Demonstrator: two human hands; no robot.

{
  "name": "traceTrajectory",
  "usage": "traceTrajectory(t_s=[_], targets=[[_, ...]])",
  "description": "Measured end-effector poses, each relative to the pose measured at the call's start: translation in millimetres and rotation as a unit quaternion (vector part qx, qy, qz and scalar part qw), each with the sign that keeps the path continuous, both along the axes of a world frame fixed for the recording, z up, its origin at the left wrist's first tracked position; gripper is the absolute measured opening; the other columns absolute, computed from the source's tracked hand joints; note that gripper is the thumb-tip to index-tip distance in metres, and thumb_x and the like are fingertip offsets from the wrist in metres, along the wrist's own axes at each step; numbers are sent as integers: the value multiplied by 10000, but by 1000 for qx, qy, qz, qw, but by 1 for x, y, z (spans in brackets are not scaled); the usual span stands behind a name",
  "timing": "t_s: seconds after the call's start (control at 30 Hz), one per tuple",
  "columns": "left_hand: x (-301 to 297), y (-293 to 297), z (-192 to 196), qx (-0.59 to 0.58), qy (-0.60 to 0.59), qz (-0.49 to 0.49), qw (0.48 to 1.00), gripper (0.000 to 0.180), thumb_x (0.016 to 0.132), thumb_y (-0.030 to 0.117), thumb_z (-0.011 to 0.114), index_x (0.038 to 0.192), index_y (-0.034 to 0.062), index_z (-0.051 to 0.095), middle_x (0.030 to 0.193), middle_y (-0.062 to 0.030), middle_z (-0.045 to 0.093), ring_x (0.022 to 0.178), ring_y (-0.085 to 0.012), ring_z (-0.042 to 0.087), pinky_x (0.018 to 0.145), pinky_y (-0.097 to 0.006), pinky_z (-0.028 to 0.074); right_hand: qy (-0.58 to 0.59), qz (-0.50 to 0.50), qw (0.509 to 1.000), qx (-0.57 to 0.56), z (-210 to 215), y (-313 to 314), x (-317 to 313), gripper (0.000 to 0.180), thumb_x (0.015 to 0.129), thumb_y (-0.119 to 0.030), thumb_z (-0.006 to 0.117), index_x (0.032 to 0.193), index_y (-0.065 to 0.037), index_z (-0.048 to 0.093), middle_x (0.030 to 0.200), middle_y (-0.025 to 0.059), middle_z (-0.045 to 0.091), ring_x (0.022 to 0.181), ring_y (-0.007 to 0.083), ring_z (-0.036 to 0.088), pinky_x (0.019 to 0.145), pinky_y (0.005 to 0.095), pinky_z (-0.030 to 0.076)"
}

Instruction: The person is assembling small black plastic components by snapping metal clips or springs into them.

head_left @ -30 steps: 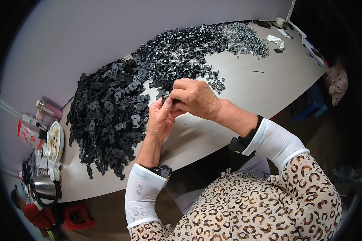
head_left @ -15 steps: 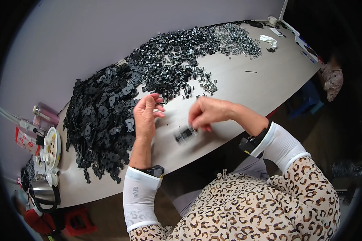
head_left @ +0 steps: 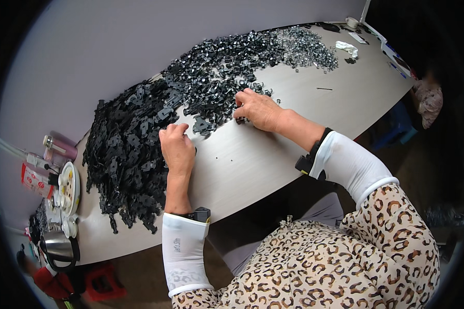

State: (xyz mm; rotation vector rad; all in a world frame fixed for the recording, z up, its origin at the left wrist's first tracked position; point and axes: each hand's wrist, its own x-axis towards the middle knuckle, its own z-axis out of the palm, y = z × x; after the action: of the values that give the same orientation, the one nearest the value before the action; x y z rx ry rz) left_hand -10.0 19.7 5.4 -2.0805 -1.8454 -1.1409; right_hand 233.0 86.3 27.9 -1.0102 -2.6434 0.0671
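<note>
My left hand (head_left: 178,149) is palm down at the right edge of a large heap of flat black plastic parts (head_left: 131,139). Its fingers are bent over the parts, and what the tips hold is hidden. Farther right, my right hand (head_left: 259,109) reaches to the near edge of a heap of small shiny wheel-and-axle pieces (head_left: 216,69). Thumb and fingers close together down among a few of these pieces, the tips partly covered. Between the hands lies a small cluster of black parts (head_left: 204,124).
Loose clear or silvery pieces (head_left: 307,49) spread at the back. A crumpled white tissue (head_left: 347,49) and a thin dark stick (head_left: 324,88) lie on the right. At the left stand a plate (head_left: 71,190), a steel kettle (head_left: 56,247) and a pink bottle (head_left: 62,148). Another person (head_left: 429,100) sits beyond the right end.
My right hand has moved up and left to the shiny pieces. The blurred dark part below it no longer shows there. My left hand has turned palm down and shifted onto the black heap's edge.
</note>
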Motion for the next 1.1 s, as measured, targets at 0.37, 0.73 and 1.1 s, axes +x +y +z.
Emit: traceTrajectory(t_s=[0.37,0.73,1.1], targets=[[5,-3,6,-126,7,-54,991,336,696,13,669,1030,41,638,958,-104,574,920,-292,509,767,-331,434,56,25,985,-164,4,-12,-8,135,845,-133,560,817,-42,656,801,117,599,763,264,592,697,357,489],[-9,20,-31,-158,-100,-79,979,397,723,-67,566,1052,139,651,1118,-74,567,1024,-280,490,826,-393,392,-79,-71,903,-416,15,-29,-24,296,914,-178,472,761,42,596,678,149,613,611,228,610,570,366,481],[6,4,-3,-129,108,-73,983,192,707,2,630,877,79,675,957,-35,632,1072,-257,476,942,-416,303,159,-74,966,-188,19,-33,9,113,793,-75,594,786,25,646,771,204,639,758,331,629,711,391,493]])
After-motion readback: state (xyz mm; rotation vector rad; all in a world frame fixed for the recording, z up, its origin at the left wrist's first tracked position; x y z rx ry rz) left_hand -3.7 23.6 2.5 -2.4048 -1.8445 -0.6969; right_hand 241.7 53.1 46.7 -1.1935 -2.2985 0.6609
